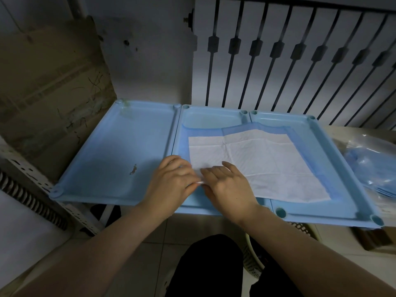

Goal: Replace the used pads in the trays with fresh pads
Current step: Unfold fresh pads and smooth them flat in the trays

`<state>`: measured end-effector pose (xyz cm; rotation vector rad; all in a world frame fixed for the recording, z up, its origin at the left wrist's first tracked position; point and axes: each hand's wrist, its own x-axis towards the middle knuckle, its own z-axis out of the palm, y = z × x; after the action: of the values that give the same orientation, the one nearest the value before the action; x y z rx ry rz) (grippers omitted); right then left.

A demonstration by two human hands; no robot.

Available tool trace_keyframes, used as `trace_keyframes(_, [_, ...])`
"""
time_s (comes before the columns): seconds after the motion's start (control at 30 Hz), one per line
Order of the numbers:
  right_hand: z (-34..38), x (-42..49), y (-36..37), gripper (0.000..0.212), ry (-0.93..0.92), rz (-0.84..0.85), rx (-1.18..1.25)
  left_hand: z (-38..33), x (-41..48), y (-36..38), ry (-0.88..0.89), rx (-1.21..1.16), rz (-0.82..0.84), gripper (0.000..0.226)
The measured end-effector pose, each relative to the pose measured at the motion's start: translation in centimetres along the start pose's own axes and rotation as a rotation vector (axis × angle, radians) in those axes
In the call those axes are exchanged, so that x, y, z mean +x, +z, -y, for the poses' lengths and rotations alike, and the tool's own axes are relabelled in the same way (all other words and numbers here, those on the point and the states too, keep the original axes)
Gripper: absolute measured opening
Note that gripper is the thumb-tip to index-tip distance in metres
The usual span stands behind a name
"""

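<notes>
Three light blue trays stand side by side: a bare left tray (120, 151) with a small brown stain, a middle tray (205, 117) and a right tray (334, 155). A fresh pad (267, 159), white with a blue border, lies spread across the middle and right trays. My left hand (173, 183) pinches the pad's near left edge at the seam between left and middle trays. My right hand (229, 187) lies on the pad beside it, fingers bent toward the same edge; I cannot tell whether it grips the pad.
A clear bag of folded blue pads (372, 168) sits right of the trays. Behind them is a white slatted panel (300, 61); a cardboard sheet (49, 93) leans at the left. A perforated basket (252, 254) stands on the tiled floor below.
</notes>
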<state>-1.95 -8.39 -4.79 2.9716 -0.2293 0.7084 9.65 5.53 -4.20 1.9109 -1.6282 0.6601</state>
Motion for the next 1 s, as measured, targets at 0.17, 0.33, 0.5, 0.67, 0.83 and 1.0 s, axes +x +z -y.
trace_keyframes(0.17, [0.5, 0.2, 0.3, 0.011, -0.079, 0.022, -0.166, 0.2, -0.7, 0.0, 0.042, 0.007, 0.048, 0.022])
trace_keyframes(0.33, [-4.2, -2.6, -2.0, 0.03, -0.012, 0.117, -0.326, 1.2, -1.8, -0.5, -0.05, 0.048, 0.102, 0.022])
trace_keyframes(0.5, [-7.4, -5.5, -3.5, 0.052, 0.043, 0.133, -0.326, -0.3, -1.1, 0.1, -0.181, 0.166, 0.241, 0.035])
trace_keyframes(0.67, [-6.9, -5.7, -2.6, 0.022, 0.005, 0.099, -0.307, -7.6, 2.6, 3.3, -0.152, 0.195, 0.518, 0.09])
trace_keyframes(0.83, [-7.1, -5.3, -2.8, 0.025, -0.01, 0.003, -0.263, -10.3, 5.9, 6.7, -0.229, 0.192, 0.551, 0.038])
trace_keyframes(1.0, [-10.4, -7.7, -4.0, 0.033, 0.088, 0.141, -0.298, -9.0, 6.4, 6.2, -0.168, 0.382, 0.536, 0.033])
